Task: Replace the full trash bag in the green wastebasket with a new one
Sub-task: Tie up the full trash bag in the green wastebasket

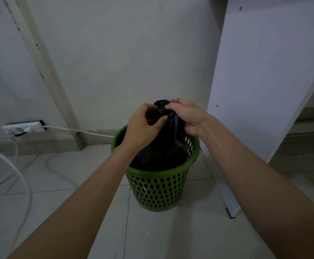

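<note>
A green perforated wastebasket (158, 187) stands on the tiled floor near the wall. A full black trash bag (165, 144) sits inside it, its top gathered into a bunch that rises above the rim. My left hand (143, 126) grips the gathered neck from the left. My right hand (186, 114) pinches the bunched top from the right. Both hands are closed on the plastic, just above the basket. No new bag is in view.
A white furniture panel (261, 90) leans down to the floor right beside the basket. A white power strip (24, 127) lies against the wall at left, with white cables (21, 176) looping over the floor tiles.
</note>
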Motion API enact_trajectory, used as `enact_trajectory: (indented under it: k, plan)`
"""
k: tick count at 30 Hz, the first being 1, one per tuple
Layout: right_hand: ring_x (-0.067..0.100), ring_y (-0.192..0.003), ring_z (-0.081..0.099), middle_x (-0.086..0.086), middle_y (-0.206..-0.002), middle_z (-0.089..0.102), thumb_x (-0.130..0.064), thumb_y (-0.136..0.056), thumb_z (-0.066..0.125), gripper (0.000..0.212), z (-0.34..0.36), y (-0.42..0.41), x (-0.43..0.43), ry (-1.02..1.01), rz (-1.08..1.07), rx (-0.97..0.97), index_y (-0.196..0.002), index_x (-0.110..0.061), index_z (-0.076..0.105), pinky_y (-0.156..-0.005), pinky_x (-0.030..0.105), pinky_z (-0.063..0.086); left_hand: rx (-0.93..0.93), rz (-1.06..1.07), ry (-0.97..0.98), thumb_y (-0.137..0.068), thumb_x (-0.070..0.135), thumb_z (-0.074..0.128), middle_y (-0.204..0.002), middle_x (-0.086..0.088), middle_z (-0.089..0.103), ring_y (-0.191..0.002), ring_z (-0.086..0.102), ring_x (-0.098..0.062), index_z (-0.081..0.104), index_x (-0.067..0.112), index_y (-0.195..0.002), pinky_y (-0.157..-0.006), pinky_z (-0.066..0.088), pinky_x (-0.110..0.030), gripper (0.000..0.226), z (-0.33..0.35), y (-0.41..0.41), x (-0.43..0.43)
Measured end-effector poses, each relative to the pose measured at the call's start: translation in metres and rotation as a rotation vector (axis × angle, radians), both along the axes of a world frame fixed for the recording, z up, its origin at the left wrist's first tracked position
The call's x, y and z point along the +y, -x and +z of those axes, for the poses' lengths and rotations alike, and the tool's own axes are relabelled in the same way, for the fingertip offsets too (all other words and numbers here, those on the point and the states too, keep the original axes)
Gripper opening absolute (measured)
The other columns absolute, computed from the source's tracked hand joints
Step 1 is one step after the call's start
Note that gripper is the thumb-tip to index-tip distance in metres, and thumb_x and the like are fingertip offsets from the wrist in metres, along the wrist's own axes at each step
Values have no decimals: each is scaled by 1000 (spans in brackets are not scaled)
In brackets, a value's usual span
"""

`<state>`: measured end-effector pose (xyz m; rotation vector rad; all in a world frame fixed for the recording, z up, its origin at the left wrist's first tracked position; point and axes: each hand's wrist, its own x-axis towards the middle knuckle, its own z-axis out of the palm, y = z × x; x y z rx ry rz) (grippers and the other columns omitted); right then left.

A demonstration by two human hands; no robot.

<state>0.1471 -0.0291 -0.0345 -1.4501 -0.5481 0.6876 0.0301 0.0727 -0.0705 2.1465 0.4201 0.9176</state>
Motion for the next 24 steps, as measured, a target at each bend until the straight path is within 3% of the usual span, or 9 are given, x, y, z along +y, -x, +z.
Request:
enact_trajectory:
  k: [3,5,7,10,12,14,18,21,24]
  plan:
    - [22,-77,64,12,-88,64,-10,-98,58,6,-3,-3,-5,-72,92,120,-92,-12,57,-69,35,57,18,-53,33,-90,41,70,-98,5,72,-89,69,-10,70,17,-103,-84,59,-39,27,3,3,1]
    - [19,-77,65,9,-88,66,-12,-98,60,4,-3,-4,-9,-87,76,57,-95,-14,59,-69,32,57,-21,-67,131,-94,34,67,-90,-4,72,-76,68,-15,69,12,-91,-77,60,-48,22,7,5,2]
    - [18,-77,68,7,-89,70,-16,-97,64,7,-1,-3,-13,-60,81,-73,-102,-14,60,-68,30,58,-63,-65,260,-98,19,64,-85,-9,70,-66,66,-18,66,8,-87,-67,60,-47,16,12,7,4]
    - [19,-79,72,7,-92,75,-33,-97,66,24,4,-4,-16,67,97,-407,-108,-12,61,-71,32,59,-58,-28,249,-102,15,56,-94,-17,68,-68,66,-22,62,5,-96,-62,62,-42,13,19,9,9]
    - [12,-79,68,-5,-86,71,-44,-99,57,24,2,-7,-18,149,75,-672,-99,-21,62,-75,31,54,-31,9,208,-104,20,51,-100,-19,66,-78,68,-29,59,5,-99,-65,62,-49,17,22,10,17]
    - [6,-78,57,-13,-81,61,-43,-105,42,27,-1,-8,-21,192,59,-781,-87,-28,57,-76,30,43,-11,59,170,-102,26,50,-97,-16,67,-85,68,-34,58,11,-96,-72,60,-56,18,21,11,28]
    - [25,-83,58,7,-86,62,-33,-108,30,37,-15,-17,-25,271,59,-1013,-94,-11,57,-80,41,44,23,156,144,-101,26,51,-90,-13,68,-79,66,-34,57,19,-88,-74,58,-56,16,13,20,47]
    - [27,-66,50,3,-66,50,-36,-106,30,39,-25,-27,-29,323,27,-1160,-79,-14,48,-67,41,40,47,225,164,-102,21,52,-88,-17,68,-71,64,-33,57,14,-89,-70,60,-51,15,4,28,57]
    - [27,-68,52,3,-67,55,-29,-104,38,33,-33,-39,-36,370,7,-1257,-80,-14,53,-67,37,40,92,255,184,-103,16,52,-87,-17,67,-64,61,-28,58,7,-95,-56,55,-35,14,-2,35,67]
